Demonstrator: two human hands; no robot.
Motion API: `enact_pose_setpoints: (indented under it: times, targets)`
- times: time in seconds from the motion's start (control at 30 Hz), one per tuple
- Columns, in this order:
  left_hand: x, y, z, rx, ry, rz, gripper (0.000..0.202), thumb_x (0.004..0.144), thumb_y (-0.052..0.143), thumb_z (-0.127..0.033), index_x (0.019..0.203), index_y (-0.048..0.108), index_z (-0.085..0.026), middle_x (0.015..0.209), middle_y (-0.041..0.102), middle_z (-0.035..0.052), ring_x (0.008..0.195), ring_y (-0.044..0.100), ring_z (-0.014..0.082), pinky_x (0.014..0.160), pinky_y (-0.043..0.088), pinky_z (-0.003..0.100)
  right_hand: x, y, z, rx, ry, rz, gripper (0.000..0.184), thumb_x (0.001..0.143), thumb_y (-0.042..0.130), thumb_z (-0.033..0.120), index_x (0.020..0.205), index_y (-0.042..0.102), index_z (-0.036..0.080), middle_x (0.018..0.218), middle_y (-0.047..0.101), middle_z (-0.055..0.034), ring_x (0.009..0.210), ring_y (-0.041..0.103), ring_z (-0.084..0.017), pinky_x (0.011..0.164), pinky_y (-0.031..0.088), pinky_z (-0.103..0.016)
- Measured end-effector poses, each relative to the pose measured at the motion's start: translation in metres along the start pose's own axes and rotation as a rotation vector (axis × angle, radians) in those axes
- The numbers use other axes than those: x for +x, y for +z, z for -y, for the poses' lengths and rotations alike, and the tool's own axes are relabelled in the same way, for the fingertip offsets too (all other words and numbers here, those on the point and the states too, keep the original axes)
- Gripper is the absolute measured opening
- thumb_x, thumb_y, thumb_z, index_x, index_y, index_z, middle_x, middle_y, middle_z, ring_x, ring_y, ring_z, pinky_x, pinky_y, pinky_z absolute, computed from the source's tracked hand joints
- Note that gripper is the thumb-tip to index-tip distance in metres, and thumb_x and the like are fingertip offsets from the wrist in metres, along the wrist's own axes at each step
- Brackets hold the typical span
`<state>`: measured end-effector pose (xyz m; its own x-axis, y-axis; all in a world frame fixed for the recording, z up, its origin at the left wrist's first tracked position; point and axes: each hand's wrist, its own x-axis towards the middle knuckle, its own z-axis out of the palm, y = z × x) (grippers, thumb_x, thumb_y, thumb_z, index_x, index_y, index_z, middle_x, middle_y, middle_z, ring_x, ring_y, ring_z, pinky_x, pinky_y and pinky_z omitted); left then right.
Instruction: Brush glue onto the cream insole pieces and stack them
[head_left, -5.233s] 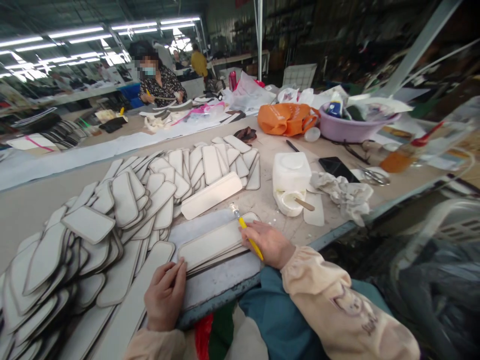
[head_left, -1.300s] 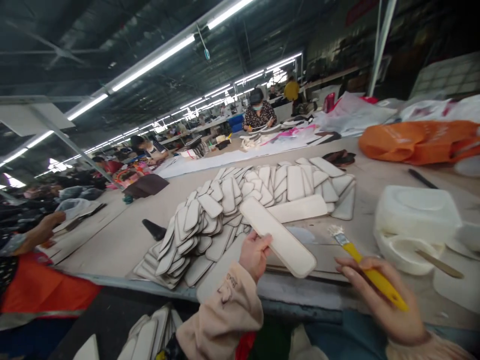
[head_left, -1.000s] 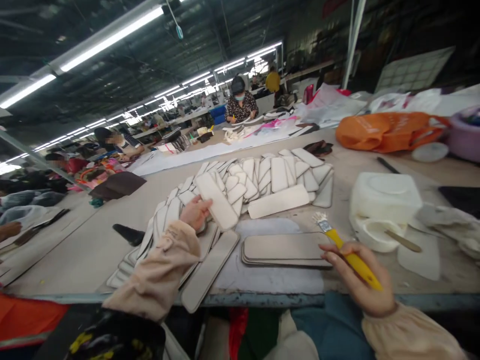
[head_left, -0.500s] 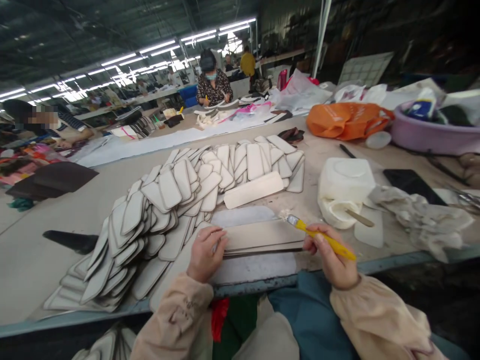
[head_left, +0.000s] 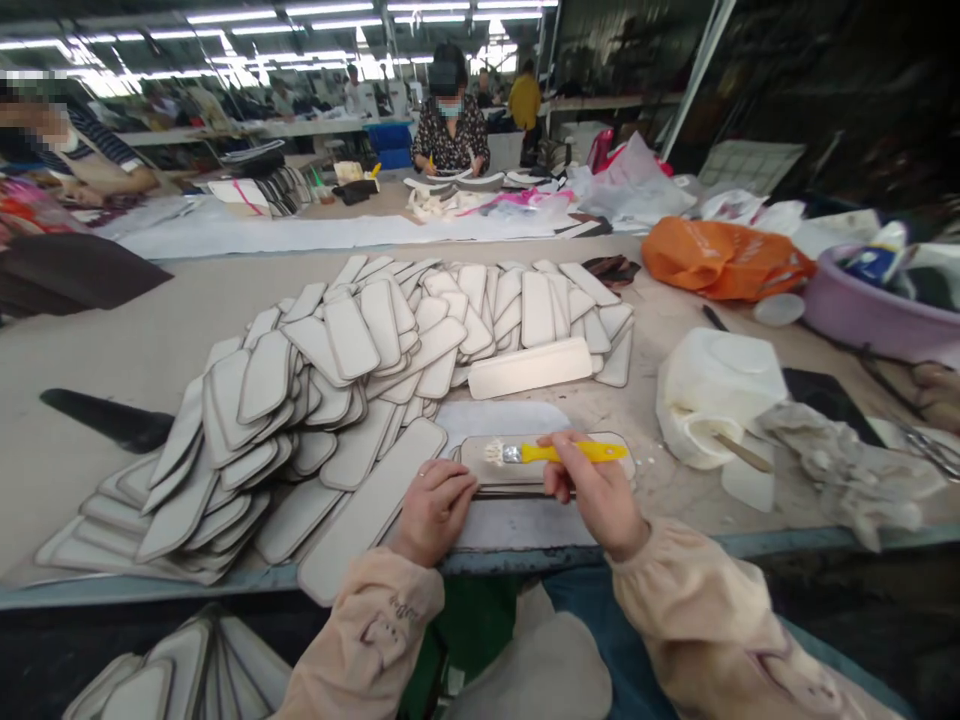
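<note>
The top pad lies flat on a small pile of long, pale pads, close to the near edge of the table. A sheet of pale paper is under the pile. One second ago, the left hand held another pad over the big heap of pads. Now that hand holds no loose pad and is down at the left end of the pile. The brush has moved too. Half a second ago its hairs were toward the right end of the top pad, and now they are near the left end. I think this means the other pad was put on the heap, and this one is getting its turn. The white stuff on the hairs may be glue, but I can't be sure.

The right hand pinches the yellow handle between its thumb and fingers. The handle lies almost level, with the hairs facing left. The left hand's fingers are bent and close together, and their tips touch the left end of the top pad, which should help stop it from sliding. Its thumb is hard to see, so I cannot tell if it squeezes the pads too. The white jug, with a stick poking out, sits apart on the right.
</note>
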<state>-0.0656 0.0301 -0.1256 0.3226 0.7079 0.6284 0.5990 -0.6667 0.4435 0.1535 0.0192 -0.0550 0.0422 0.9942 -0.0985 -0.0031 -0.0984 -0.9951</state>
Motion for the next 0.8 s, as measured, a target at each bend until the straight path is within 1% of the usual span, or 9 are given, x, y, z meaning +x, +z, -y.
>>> enact_pose_setpoints:
  times: [0.07,0.13,0.2,0.27,0.37,0.53,0.6,0.7,0.8]
  targets:
    - [-0.001,0.0,0.001,-0.008,0.003,-0.003,0.012,0.08,0.063,-0.014,0.09,0.068,-0.02,0.089,0.067,0.0051,0.086,0.059,0.0171,0.079,0.051,0.034,0.007,0.018,-0.004,-0.014,0.017,0.03,0.039,0.088,0.045,0.055,0.092,0.057,0.017,0.051,0.054,0.0045,0.042,0.044,-0.008,0.042,0.034,-0.02]
    - [-0.001,-0.001,0.001,-0.012,0.002,0.005,0.012,0.081,0.062,-0.014,0.089,0.068,-0.019,0.089,0.067,0.0051,0.086,0.059,0.0169,0.079,0.051,0.034,0.013,0.029,-0.008,-0.037,0.025,0.046,0.039,0.088,0.044,0.054,0.091,0.056,0.018,0.052,0.056,0.0043,0.042,0.046,-0.009,0.042,0.035,-0.02]
    - [0.0,-0.001,0.001,-0.011,0.0,0.01,0.011,0.082,0.062,-0.014,0.089,0.068,-0.019,0.088,0.068,0.0052,0.085,0.059,0.0169,0.079,0.051,0.034,0.016,0.034,-0.012,-0.099,0.022,0.037,0.038,0.088,0.043,0.053,0.089,0.057,0.018,0.052,0.057,0.0037,0.042,0.048,-0.009,0.042,0.036,-0.021]
    - [0.0,-0.002,0.001,-0.009,-0.004,0.012,0.011,0.083,0.061,-0.015,0.089,0.069,-0.019,0.087,0.068,0.0052,0.084,0.059,0.017,0.078,0.051,0.034,0.017,0.03,-0.014,-0.202,0.006,-0.003,0.037,0.088,0.043,0.051,0.085,0.058,0.018,0.051,0.057,0.003,0.042,0.049,-0.01,0.044,0.038,-0.022]
    - [0.0,-0.002,0.002,-0.003,-0.008,0.011,0.01,0.084,0.06,-0.018,0.089,0.069,-0.02,0.087,0.068,0.005,0.084,0.06,0.0175,0.078,0.052,0.035,0.016,0.007,-0.013,-0.372,-0.022,-0.116,0.036,0.087,0.044,0.049,0.082,0.061,0.018,0.05,0.057,0.0018,0.043,0.05,-0.012,0.047,0.041,-0.024]
    - [-0.003,0.0,0.004,0.008,0.016,-0.009,0.009,0.082,0.063,-0.017,0.088,0.069,-0.02,0.088,0.069,0.0045,0.084,0.061,0.0171,0.08,0.052,0.034,0.006,-0.057,-0.001,-0.728,-0.038,-0.328,0.036,0.087,0.042,0.047,0.081,0.063,0.019,0.051,0.061,0.0011,0.049,0.056,-0.015,0.055,0.042,-0.026]
    - [-0.003,0.0,0.004,0.016,0.022,-0.014,0.009,0.081,0.064,-0.017,0.088,0.068,-0.019,0.088,0.069,0.0044,0.084,0.061,0.0169,0.081,0.052,0.033,-0.002,-0.077,0.006,-0.882,-0.054,-0.388,0.035,0.088,0.041,0.046,0.082,0.063,0.019,0.052,0.062,0.001,0.053,0.059,-0.016,0.058,0.042,-0.027]
    - [-0.003,0.001,0.005,0.03,0.007,-0.014,0.008,0.081,0.065,-0.017,0.088,0.068,-0.019,0.088,0.069,0.0043,0.085,0.061,0.017,0.081,0.052,0.033,-0.016,-0.087,0.011,-1.074,-0.188,-0.461,0.036,0.091,0.039,0.045,0.088,0.064,0.019,0.06,0.066,-0.0016,0.058,0.062,-0.017,0.059,0.039,-0.027]
    - [-0.004,0.001,0.004,0.03,-0.013,-0.027,0.009,0.08,0.065,-0.017,0.088,0.068,-0.02,0.089,0.069,0.0043,0.087,0.062,0.0172,0.082,0.053,0.033,-0.025,-0.076,0.006,-1.349,-0.346,-0.499,0.034,0.092,0.039,0.042,0.09,0.065,0.019,0.066,0.067,-0.0052,0.056,0.06,-0.017,0.052,0.032,-0.027]
